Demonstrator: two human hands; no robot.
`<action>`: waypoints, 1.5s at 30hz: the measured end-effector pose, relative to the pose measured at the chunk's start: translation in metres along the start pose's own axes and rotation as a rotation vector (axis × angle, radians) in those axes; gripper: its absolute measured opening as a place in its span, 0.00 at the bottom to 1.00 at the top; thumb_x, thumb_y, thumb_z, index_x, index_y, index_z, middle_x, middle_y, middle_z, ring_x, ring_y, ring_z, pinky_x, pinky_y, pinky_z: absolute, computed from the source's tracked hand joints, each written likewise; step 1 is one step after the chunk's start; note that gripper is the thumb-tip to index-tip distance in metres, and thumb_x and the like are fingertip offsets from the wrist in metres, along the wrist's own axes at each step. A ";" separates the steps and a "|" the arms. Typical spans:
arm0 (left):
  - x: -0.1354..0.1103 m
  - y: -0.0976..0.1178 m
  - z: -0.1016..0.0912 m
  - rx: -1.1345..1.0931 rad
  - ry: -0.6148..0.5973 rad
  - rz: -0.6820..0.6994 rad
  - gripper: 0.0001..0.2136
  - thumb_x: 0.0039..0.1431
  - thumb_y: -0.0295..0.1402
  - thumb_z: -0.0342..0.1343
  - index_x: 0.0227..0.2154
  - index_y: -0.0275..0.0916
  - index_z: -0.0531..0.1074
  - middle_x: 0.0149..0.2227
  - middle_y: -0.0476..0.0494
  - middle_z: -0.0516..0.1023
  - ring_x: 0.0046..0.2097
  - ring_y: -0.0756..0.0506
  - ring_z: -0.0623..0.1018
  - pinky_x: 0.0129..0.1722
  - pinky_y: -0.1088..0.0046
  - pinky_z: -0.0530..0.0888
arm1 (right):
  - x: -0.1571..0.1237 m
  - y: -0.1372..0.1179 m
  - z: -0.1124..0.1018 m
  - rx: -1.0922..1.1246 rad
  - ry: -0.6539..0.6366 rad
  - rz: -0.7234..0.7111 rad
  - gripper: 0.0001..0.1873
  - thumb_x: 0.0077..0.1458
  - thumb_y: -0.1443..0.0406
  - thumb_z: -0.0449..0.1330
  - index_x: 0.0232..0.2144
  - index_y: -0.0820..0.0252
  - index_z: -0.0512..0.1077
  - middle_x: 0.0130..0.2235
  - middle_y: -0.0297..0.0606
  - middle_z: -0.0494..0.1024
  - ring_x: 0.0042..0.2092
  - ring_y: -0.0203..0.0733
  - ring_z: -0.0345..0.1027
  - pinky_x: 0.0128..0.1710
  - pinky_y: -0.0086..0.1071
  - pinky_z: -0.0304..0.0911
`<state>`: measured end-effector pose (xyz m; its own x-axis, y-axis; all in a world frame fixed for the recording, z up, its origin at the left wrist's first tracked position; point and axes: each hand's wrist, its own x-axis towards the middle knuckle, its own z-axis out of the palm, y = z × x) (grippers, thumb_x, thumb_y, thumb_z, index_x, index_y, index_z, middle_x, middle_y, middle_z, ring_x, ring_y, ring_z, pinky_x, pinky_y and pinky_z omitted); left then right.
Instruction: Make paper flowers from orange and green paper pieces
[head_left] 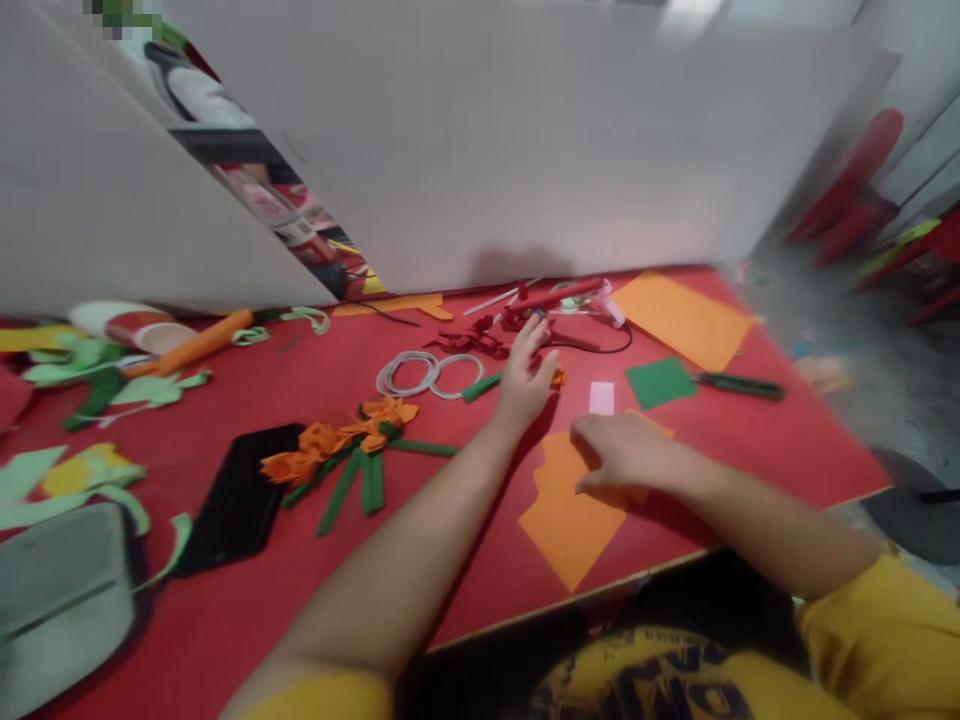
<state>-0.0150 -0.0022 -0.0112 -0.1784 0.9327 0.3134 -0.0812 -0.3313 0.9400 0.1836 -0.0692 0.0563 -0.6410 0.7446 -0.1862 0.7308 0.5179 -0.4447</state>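
My left hand [527, 372] reaches forward over the red table [225, 620], fingers stretched out and apart, near a small orange scrap [558, 377] and dark red paper strips [480, 340]. My right hand [624, 452] lies on an orange paper sheet [568, 520] near the table's front edge, fingers curled down against it; whether they pinch the sheet I cannot make out. A small pink paper piece [601, 397] lies just beyond that hand. The picture is blurred by motion.
Orange paper flowers with green stems [345, 455] lie left of my arm beside a black sheet [240, 500]. Wire coils [427, 375], a glue gun [574, 297], a green square [660, 382], a dark-handled tool [739, 385], another orange sheet [682, 318]. Green scraps and a grey case [60, 600] at left. White boards behind.
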 end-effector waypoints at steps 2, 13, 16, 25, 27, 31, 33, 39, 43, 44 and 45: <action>-0.003 0.005 0.000 0.115 -0.019 0.097 0.15 0.63 0.36 0.67 0.52 0.42 0.83 0.63 0.35 0.77 0.63 0.36 0.78 0.50 0.66 0.83 | 0.002 -0.003 0.005 -0.015 -0.060 0.068 0.24 0.44 0.53 0.82 0.36 0.53 0.75 0.34 0.38 0.81 0.32 0.46 0.72 0.29 0.36 0.58; -0.013 0.004 0.005 0.340 -0.235 0.291 0.12 0.62 0.24 0.55 0.39 0.40 0.85 0.40 0.43 0.84 0.41 0.45 0.81 0.40 0.70 0.75 | -0.004 0.009 0.004 0.031 -0.049 0.063 0.33 0.45 0.57 0.81 0.52 0.54 0.74 0.49 0.43 0.84 0.44 0.53 0.78 0.34 0.35 0.60; -0.013 0.002 0.006 0.370 -0.331 0.331 0.14 0.62 0.23 0.53 0.40 0.40 0.84 0.41 0.43 0.85 0.41 0.46 0.82 0.39 0.71 0.74 | -0.004 0.011 0.001 0.103 -0.087 0.050 0.29 0.49 0.60 0.78 0.51 0.54 0.75 0.46 0.39 0.84 0.43 0.48 0.77 0.35 0.33 0.58; -0.012 0.001 0.001 0.138 -0.341 0.068 0.12 0.69 0.38 0.58 0.44 0.38 0.83 0.38 0.41 0.85 0.35 0.47 0.81 0.35 0.73 0.74 | 0.027 0.055 -0.001 0.522 0.052 -0.026 0.16 0.58 0.53 0.71 0.38 0.59 0.81 0.39 0.38 0.85 0.41 0.47 0.77 0.39 0.34 0.66; -0.011 0.001 -0.001 0.080 -0.435 -0.066 0.18 0.69 0.46 0.58 0.48 0.38 0.83 0.37 0.42 0.84 0.29 0.49 0.76 0.28 0.75 0.70 | 0.035 0.068 0.000 0.596 0.133 -0.082 0.18 0.62 0.51 0.67 0.37 0.60 0.81 0.37 0.37 0.85 0.39 0.46 0.75 0.40 0.34 0.67; -0.008 0.001 -0.003 0.111 -0.511 -0.131 0.19 0.63 0.48 0.66 0.48 0.39 0.83 0.41 0.41 0.85 0.33 0.47 0.80 0.33 0.73 0.75 | 0.047 0.084 0.005 0.657 0.272 -0.137 0.20 0.68 0.50 0.60 0.38 0.58 0.83 0.37 0.37 0.84 0.40 0.44 0.76 0.44 0.36 0.69; -0.008 0.000 -0.003 0.112 -0.501 -0.109 0.20 0.60 0.45 0.70 0.50 0.39 0.83 0.47 0.38 0.86 0.42 0.43 0.83 0.43 0.70 0.79 | 0.050 0.089 0.006 0.651 0.387 -0.172 0.19 0.68 0.51 0.61 0.40 0.57 0.84 0.41 0.39 0.84 0.44 0.45 0.77 0.50 0.38 0.70; -0.010 -0.002 0.001 0.049 -0.398 -0.193 0.21 0.55 0.45 0.74 0.46 0.38 0.81 0.42 0.41 0.85 0.38 0.43 0.83 0.37 0.69 0.81 | 0.056 0.096 0.005 0.706 0.748 -0.141 0.16 0.60 0.51 0.70 0.40 0.55 0.82 0.44 0.42 0.83 0.46 0.47 0.77 0.49 0.40 0.72; -0.007 -0.002 0.004 -0.093 -0.119 -0.248 0.20 0.57 0.48 0.71 0.43 0.38 0.77 0.37 0.47 0.82 0.27 0.50 0.77 0.26 0.74 0.76 | 0.069 0.088 -0.007 0.974 0.702 -0.082 0.22 0.52 0.50 0.75 0.44 0.55 0.80 0.39 0.37 0.83 0.39 0.44 0.77 0.39 0.35 0.72; -0.005 -0.003 0.005 -0.134 -0.078 -0.244 0.20 0.57 0.47 0.71 0.45 0.38 0.77 0.38 0.47 0.83 0.26 0.51 0.76 0.26 0.74 0.75 | 0.074 0.086 -0.011 1.037 0.634 -0.084 0.22 0.50 0.50 0.76 0.41 0.55 0.79 0.36 0.36 0.82 0.36 0.42 0.75 0.36 0.34 0.71; -0.004 -0.004 0.005 -0.172 -0.062 -0.242 0.21 0.57 0.46 0.71 0.47 0.38 0.76 0.39 0.46 0.83 0.27 0.51 0.76 0.26 0.75 0.75 | 0.079 0.083 -0.014 1.080 0.555 -0.094 0.21 0.49 0.51 0.76 0.39 0.56 0.79 0.35 0.35 0.82 0.33 0.40 0.74 0.35 0.33 0.70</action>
<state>-0.0091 -0.0039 -0.0153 -0.0736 0.9927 0.0955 -0.2799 -0.1124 0.9534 0.1967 0.0386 0.0170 -0.3004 0.9389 0.1678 -0.0536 0.1590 -0.9858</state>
